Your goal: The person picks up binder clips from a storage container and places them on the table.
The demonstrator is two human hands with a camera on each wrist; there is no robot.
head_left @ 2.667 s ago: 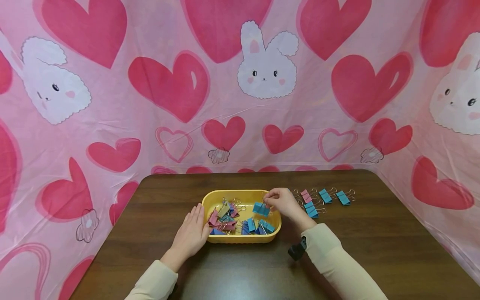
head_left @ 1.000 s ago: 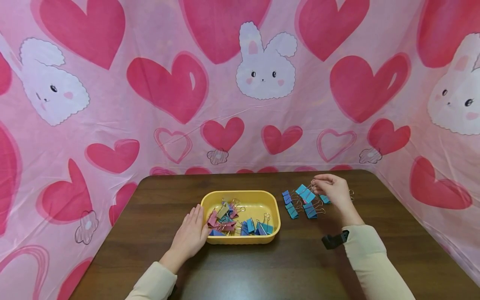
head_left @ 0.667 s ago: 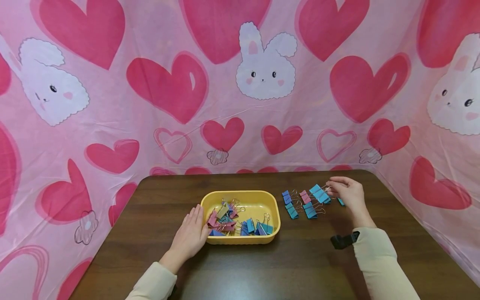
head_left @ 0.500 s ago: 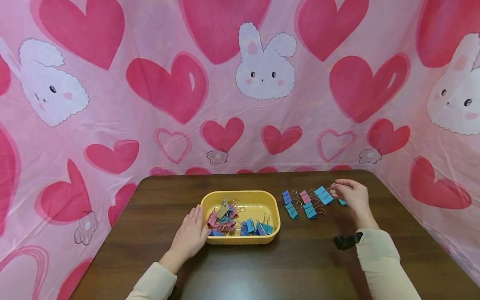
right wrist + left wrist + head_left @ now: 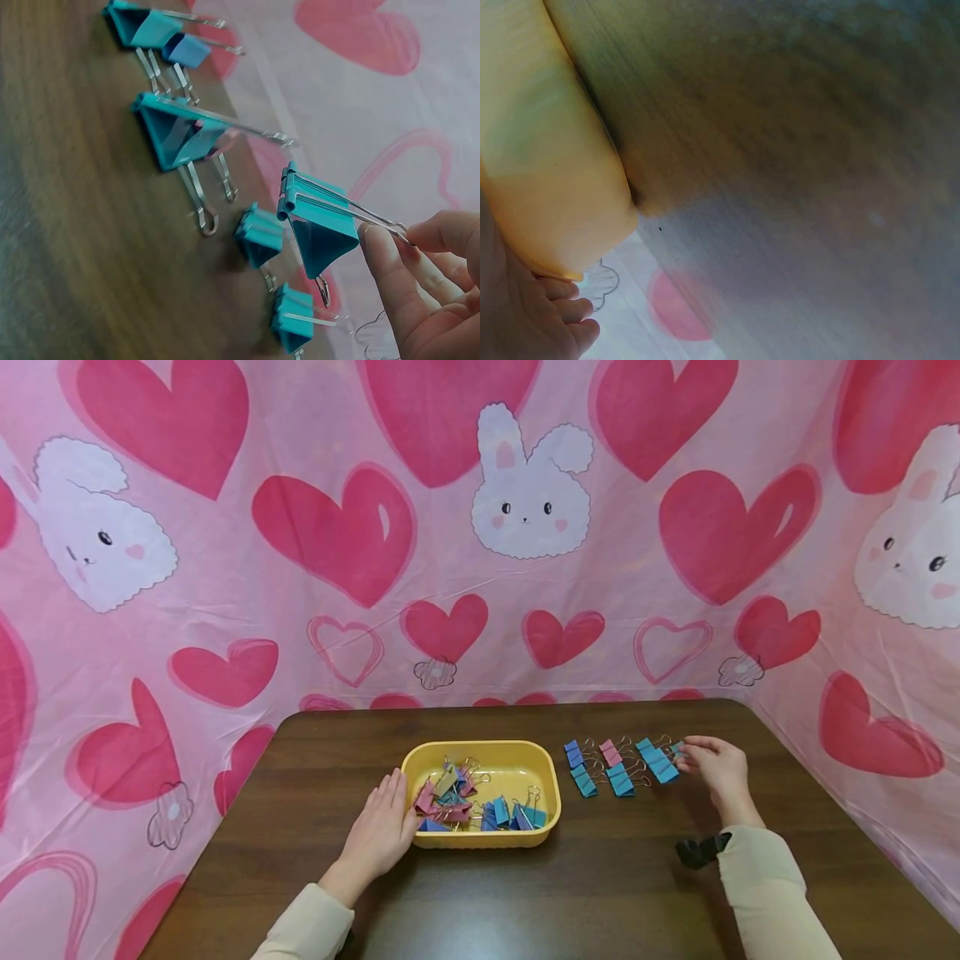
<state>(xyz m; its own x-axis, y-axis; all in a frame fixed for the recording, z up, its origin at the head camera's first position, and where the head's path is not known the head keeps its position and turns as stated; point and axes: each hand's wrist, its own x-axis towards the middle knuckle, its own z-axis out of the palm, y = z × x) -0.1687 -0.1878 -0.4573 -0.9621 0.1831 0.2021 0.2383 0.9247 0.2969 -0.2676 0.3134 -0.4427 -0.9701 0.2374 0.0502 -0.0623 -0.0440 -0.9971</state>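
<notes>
My right hand (image 5: 718, 768) pinches a large teal binder clip (image 5: 662, 766) by its wire handles, thumb against fingers. In the right wrist view this binder clip (image 5: 322, 225) appears above the tabletop, its body pointing away from the fingers. Beside it are a blue clip (image 5: 573, 753), a pink clip (image 5: 610, 752) and teal clips (image 5: 620, 781) in two rows. Another teal clip (image 5: 678, 749) is partly hidden by the fingers. My left hand (image 5: 381, 822) rests with straight fingers along the left side of a yellow bin (image 5: 480, 840).
Inside the bin lie several pink, blue, teal and yellowish clips (image 5: 450, 789), heaped mostly at the left and front. The brown wooden table (image 5: 480, 893) ends at a pink cloth (image 5: 525, 585) with hearts and rabbits.
My right hand has carried the large teal binder clip from over the bin to the right, past the rows, then lowered it slightly toward me. My left hand stays on the bin.
</notes>
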